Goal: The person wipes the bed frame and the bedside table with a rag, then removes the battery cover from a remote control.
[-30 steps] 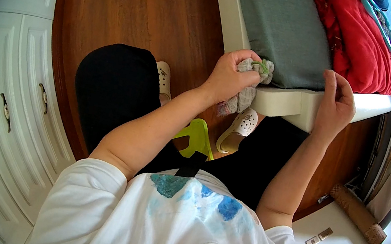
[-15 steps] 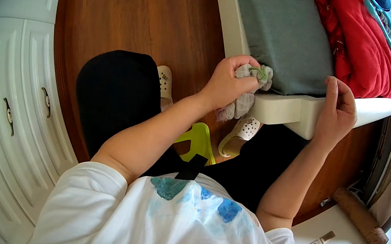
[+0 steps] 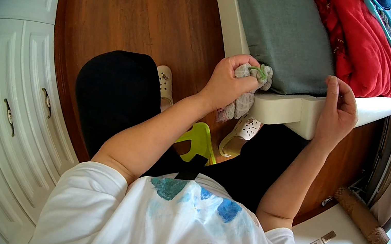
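Observation:
Bunched in my left hand (image 3: 234, 81) is a crumpled grey cloth (image 3: 244, 102) with a thin green strip or cord on its top. My fingers and thumb are wrapped round it, beside the corner of the white bed frame (image 3: 281, 109). My right hand (image 3: 337, 113) is raised over the frame's end rail, apart from the cloth. Its thumb and fingers are curled together at the tips; whether something thin is between them I cannot make out.
On the bed lie a grey-green mattress cover (image 3: 288, 39) and a red cloth (image 3: 364, 52). A yellow-green plastic seat (image 3: 202, 141) shows between my legs, near white clogs (image 3: 243, 133). White cabinets (image 3: 24, 113) line the left; a brown roll (image 3: 361, 219) is at right.

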{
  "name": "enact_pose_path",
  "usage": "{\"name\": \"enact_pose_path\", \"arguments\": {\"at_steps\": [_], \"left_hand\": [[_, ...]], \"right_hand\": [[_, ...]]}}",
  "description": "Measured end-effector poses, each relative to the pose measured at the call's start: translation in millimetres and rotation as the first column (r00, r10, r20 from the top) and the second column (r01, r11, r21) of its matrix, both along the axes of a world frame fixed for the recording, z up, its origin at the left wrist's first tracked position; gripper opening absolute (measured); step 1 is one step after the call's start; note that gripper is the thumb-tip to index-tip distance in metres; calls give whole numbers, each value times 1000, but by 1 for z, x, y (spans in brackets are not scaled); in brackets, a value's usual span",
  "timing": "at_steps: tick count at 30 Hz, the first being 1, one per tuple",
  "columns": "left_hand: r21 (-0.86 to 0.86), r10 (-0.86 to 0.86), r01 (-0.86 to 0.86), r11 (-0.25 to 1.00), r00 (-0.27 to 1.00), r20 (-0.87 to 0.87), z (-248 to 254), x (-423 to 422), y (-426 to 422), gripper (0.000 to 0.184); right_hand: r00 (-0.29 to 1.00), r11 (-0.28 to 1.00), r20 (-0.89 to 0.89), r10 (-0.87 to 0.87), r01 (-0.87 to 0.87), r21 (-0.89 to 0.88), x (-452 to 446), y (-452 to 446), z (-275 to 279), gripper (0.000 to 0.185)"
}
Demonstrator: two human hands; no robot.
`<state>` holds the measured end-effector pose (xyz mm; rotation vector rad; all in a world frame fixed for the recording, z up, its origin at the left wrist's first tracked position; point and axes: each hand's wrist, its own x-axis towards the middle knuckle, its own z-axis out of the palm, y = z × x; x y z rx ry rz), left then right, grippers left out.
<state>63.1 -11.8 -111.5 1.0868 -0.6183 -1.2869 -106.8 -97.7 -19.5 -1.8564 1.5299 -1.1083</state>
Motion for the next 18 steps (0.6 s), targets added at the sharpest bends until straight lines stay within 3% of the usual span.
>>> {"name": "enact_pose_path", "arguments": {"at_steps": [6,9,12,18], "left_hand": [[6,-9,9,1000,1000,-5,0,0,0,16],[-2,3,-3,1000,1000,0,1,0,0,16],[0,0,0,1000,1000,5,1,0,0,16],[0,-6,6,1000,1000,13,-1,0,0,15]], "right_hand": [[995,996,96,41,-33,-86,-2,-5,-8,15],[1000,1000,27,11,-11,9,-1,-1,-2,15],[999,997,45,15,-12,-79,-3,-4,-7,16],[1000,1000,13,13,-13,4,-1,-1,-1,15]]}}
